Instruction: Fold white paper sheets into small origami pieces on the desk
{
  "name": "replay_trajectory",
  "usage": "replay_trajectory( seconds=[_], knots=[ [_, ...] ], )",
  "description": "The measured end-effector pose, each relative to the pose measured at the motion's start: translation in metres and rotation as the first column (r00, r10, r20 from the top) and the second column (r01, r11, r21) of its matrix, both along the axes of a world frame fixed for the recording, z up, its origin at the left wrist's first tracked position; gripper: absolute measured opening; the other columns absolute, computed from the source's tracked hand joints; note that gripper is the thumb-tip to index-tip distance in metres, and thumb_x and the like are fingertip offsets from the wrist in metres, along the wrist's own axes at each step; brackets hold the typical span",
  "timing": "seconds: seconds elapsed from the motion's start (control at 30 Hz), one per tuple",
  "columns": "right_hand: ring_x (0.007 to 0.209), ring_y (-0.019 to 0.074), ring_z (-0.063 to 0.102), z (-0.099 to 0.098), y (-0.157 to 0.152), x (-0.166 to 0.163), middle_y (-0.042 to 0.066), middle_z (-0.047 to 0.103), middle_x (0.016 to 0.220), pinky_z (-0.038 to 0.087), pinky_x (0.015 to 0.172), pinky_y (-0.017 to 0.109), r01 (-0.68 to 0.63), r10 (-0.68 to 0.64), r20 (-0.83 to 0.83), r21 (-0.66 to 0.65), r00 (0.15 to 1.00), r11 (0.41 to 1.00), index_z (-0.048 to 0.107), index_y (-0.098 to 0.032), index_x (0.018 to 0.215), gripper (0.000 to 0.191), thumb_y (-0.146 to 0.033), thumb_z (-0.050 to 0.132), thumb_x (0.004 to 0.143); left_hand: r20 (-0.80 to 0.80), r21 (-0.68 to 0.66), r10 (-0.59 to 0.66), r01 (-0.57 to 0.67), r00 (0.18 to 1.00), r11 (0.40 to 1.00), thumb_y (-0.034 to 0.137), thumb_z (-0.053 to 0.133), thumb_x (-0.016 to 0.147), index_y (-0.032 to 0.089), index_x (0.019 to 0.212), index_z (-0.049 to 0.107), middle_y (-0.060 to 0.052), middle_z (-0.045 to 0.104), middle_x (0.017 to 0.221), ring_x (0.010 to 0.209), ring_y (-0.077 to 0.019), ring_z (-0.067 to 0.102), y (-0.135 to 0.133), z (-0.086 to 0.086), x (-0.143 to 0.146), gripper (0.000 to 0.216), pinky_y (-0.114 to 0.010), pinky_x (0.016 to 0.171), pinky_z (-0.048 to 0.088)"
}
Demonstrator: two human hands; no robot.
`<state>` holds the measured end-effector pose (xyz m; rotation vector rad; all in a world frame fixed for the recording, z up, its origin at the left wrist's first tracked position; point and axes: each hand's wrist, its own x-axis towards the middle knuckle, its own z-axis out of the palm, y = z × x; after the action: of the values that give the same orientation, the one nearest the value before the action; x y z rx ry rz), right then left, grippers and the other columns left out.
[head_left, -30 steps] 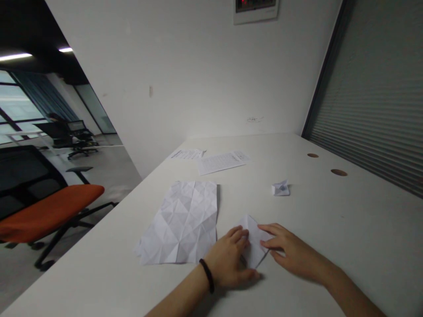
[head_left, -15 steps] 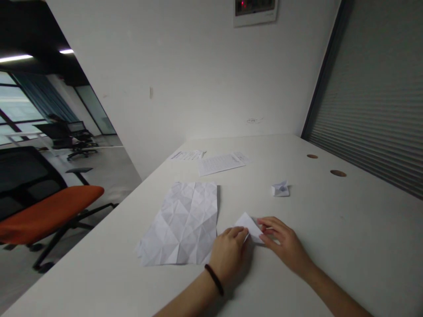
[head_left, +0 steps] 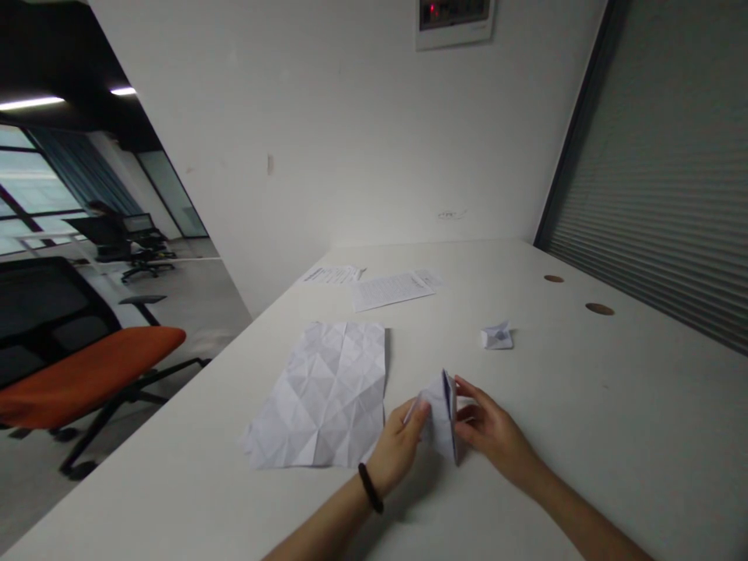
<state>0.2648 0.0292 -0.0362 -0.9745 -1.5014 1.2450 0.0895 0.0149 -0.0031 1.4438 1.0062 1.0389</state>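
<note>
A small folded piece of white paper (head_left: pixel 439 417) stands tilted up between my hands, its layers slightly parted along the top right edge. My left hand (head_left: pixel 400 444), with a dark band at the wrist, pinches its left side, thumb on the near face. On the other side, my right hand (head_left: pixel 491 428) has its bent fingertips against the paper's right edge; some of those fingers are partly hidden behind it. Left of my hands a large creased sheet (head_left: pixel 327 397) lies spread flat, covered in triangular fold lines. A small folded paper shape (head_left: pixel 496 336) sits farther back at the right.
Printed sheets (head_left: pixel 393 291) lie toward the back of the white table (head_left: pixel 192 499). Two round holes (head_left: pixel 600 309) pierce the tabletop at the right, beside a blind-covered partition (head_left: pixel 654 179). An orange-seated chair (head_left: pixel 99 366) stands off the left edge.
The folded paper, low against the table before, is now raised and turned on edge. My left hand has rotated so its thumb shows on top; my right fingers moved along the paper's edge.
</note>
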Motion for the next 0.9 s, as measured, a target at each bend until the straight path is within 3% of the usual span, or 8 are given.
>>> replay_trajectory(
  seconds=[0.17,0.3,0.43,0.53,0.6,0.67,0.73,0.9],
  knots=[
    [0.080,0.0173,0.057,-0.001,0.002,0.003,0.011,0.049,0.117,0.053,0.066,0.033,0.008,-0.009,0.021,0.031,1.000,0.999,0.040,-0.023,0.125,0.061,-0.033,0.064,0.069,-0.028,0.056,-0.027,0.029,0.999,0.998,0.053,0.036,0.086,0.013,0.096,0.059,-0.006,0.060,0.089,0.082,-0.0196,0.053,0.002,-0.002,-0.002,0.046,-0.029,0.074,0.043],
    [0.088,0.0210,0.057,-0.004,0.008,0.008,0.012,0.048,0.111,0.051,0.076,0.036,0.111,-0.120,0.139,0.073,0.983,0.991,0.040,-0.016,0.125,0.061,-0.033,0.061,0.070,-0.115,0.067,0.027,-0.019,0.993,0.998,0.044,0.045,0.083,0.011,0.085,0.061,-0.006,0.060,0.080,0.074,-0.0174,0.053,0.005,-0.006,-0.001,0.037,-0.027,0.067,0.043],
    [0.104,0.0248,0.053,-0.008,0.019,0.020,0.012,0.051,0.113,0.044,0.090,0.041,0.195,-0.273,0.328,0.252,0.904,0.948,0.051,-0.016,0.118,0.054,-0.028,0.061,0.066,-0.215,-0.051,0.059,-0.071,0.975,0.996,0.029,0.047,0.080,0.013,0.125,0.038,-0.001,0.060,0.073,0.056,-0.0127,0.054,0.003,-0.008,-0.002,0.049,-0.023,0.053,0.043],
    [0.108,0.0242,0.050,-0.010,0.023,0.028,0.009,0.055,0.115,0.037,0.097,0.045,0.153,-0.296,0.462,0.322,0.836,0.934,0.056,-0.020,0.114,0.048,-0.021,0.060,0.065,-0.554,0.031,0.067,-0.059,0.830,0.998,0.024,0.045,0.080,0.014,0.126,0.038,0.000,0.061,0.064,0.054,-0.0153,0.056,0.001,-0.006,-0.006,0.048,-0.026,0.056,0.044],
    [0.108,0.0237,0.050,-0.009,0.023,0.029,0.008,0.057,0.115,0.037,0.097,0.046,0.099,-0.266,0.516,0.328,0.814,0.939,0.056,-0.021,0.114,0.047,-0.017,0.058,0.067,-0.718,0.210,0.198,-0.064,0.667,0.976,0.026,0.048,0.079,0.015,0.118,0.047,-0.003,0.062,0.071,0.069,-0.0198,0.059,0.001,-0.004,-0.010,0.041,-0.030,0.065,0.045],
    [0.105,0.0225,0.051,-0.006,0.021,0.028,0.008,0.059,0.114,0.040,0.094,0.045,0.033,-0.217,0.547,0.327,0.808,0.945,0.056,-0.022,0.115,0.045,-0.016,0.056,0.070,-0.739,0.366,0.340,-0.078,0.582,0.928,0.030,0.051,0.078,0.015,0.119,0.047,-0.008,0.060,0.090,0.085,-0.0229,0.057,0.003,-0.004,-0.013,0.043,-0.033,0.074,0.045],
    [0.102,0.0212,0.051,-0.004,0.018,0.026,0.007,0.060,0.113,0.041,0.093,0.043,-0.025,-0.180,0.567,0.335,0.804,0.942,0.056,-0.023,0.115,0.042,-0.015,0.052,0.074,-0.723,0.432,0.390,-0.067,0.570,0.899,0.031,0.054,0.078,0.016,0.120,0.046,-0.010,0.055,0.102,0.093,-0.0232,0.053,0.005,-0.005,-0.014,0.045,-0.034,0.079,0.044],
    [0.105,0.0222,0.050,0.001,0.014,0.023,0.007,0.060,0.113,0.039,0.095,0.042,-0.052,-0.203,0.605,0.376,0.770,0.925,0.056,-0.020,0.114,0.042,-0.013,0.057,0.072,-0.764,0.389,0.283,0.065,0.580,0.919,0.024,0.057,0.078,0.023,0.095,0.062,-0.004,0.055,0.090,0.088,-0.0202,0.051,0.008,-0.011,-0.013,0.017,-0.030,0.077,0.045]
  ],
)
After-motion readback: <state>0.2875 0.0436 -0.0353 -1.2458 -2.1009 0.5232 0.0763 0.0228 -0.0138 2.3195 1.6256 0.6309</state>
